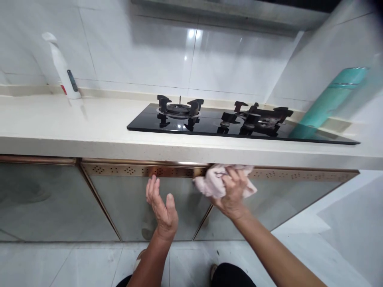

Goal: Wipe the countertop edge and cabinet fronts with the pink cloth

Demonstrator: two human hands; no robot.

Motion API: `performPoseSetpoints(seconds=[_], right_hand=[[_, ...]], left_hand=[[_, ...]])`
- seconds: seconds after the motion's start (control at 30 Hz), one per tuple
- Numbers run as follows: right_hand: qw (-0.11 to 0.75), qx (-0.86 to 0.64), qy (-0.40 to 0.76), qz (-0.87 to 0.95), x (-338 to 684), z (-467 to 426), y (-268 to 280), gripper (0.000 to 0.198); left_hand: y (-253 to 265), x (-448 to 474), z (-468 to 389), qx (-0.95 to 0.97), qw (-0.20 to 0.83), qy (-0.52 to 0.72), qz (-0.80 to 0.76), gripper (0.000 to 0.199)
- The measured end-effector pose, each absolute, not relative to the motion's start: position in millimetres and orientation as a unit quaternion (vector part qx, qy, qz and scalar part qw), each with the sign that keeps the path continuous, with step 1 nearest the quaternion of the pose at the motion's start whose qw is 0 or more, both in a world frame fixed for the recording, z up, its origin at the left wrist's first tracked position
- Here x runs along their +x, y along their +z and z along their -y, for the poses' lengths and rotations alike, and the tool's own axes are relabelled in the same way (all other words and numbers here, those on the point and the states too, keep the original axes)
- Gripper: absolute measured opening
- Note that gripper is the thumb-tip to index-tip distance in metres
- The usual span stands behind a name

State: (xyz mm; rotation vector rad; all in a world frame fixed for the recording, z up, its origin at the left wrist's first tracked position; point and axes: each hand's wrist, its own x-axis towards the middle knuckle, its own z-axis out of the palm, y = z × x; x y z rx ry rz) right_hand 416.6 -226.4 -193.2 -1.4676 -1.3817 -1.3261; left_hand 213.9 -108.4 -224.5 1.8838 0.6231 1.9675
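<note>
My right hand (235, 193) grips a crumpled pale pink cloth (214, 181). The cloth lies against the perforated metal trim (275, 174) at the top of the cabinet doors, just under the counter's edge. Fingers extended and thumb apart, my left hand (161, 205) holds nothing. It is in front of a grey glass cabinet door (125, 207), its fingertips close to the trim; whether they touch it I cannot tell.
On the pale countertop (74, 123) sits a black glass gas hob (209, 125) with two burners. A white bottle (64, 71) stands at the back left. A teal cylinder (332, 103) leans at the right. Overhead is a range hood (233, 12).
</note>
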Motion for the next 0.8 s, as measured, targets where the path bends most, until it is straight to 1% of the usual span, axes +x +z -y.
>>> performPoseSetpoints(seconds=[0.13,0.23,0.33,0.43,0.53,0.6,0.7,0.8], right_hand=[[0.310,-0.587,-0.464,0.586,350,181,-181,0.052],[0.292,-0.567,-0.461,0.617,318,156,-174,0.047],[0.280,-0.549,-0.456,0.641,296,133,-167,0.044],[0.256,-0.535,-0.438,0.676,273,109,-160,0.040],[0.218,-0.522,-0.424,0.707,250,86,-156,0.033],[0.202,-0.524,-0.420,0.713,238,75,-156,0.032],[0.204,-0.524,-0.429,0.707,230,70,-153,0.030],[0.220,-0.504,-0.453,0.701,237,79,-153,0.029]], left_hand=[[-229,213,109,0.638,0.226,0.703,-0.218,0.054],[-231,212,108,0.607,0.271,0.706,-0.245,0.058],[-228,209,104,0.542,0.332,0.720,-0.279,0.060],[-221,202,92,0.446,0.370,0.751,-0.316,0.056],[-216,192,74,0.387,0.361,0.773,-0.349,0.052],[-216,186,64,0.382,0.343,0.780,-0.357,0.051],[-218,182,58,0.389,0.323,0.782,-0.364,0.050],[-221,183,64,0.386,0.328,0.776,-0.376,0.048]])
